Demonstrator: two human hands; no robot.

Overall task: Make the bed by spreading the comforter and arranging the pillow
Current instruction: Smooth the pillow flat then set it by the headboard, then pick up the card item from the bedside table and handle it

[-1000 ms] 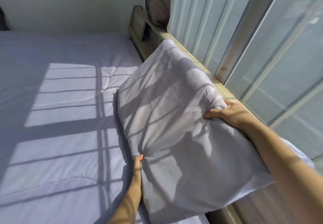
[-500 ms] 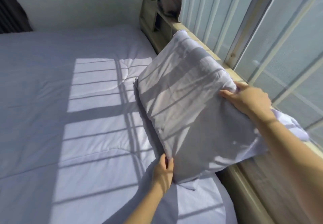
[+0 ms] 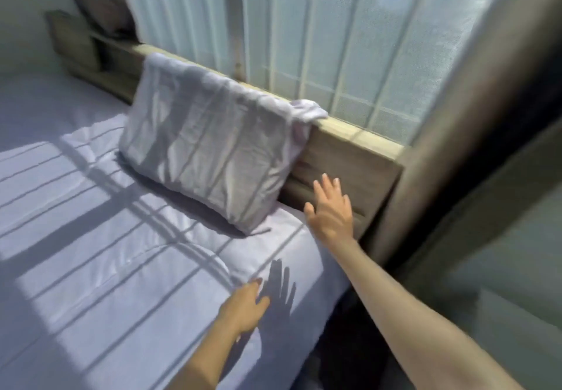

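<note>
Pillow: the pillow [image 3: 209, 152] leans on the wooden headboard [image 3: 349, 170] under the window [image 3: 349, 39]; its upper right corner hangs over the ledge.
Comforter: the comforter [image 3: 121, 268] lies spread and quite flat on the bed.
Left hand: my left hand [image 3: 243, 307] is open, holds nothing, low over the comforter.
Right hand: my right hand [image 3: 331, 210] is open with fingers spread, empty, just beside the pillow.
Advice: I think I should tuck the loose corner down and press the pillow straight.
Writing: I see no label or brand.
</note>
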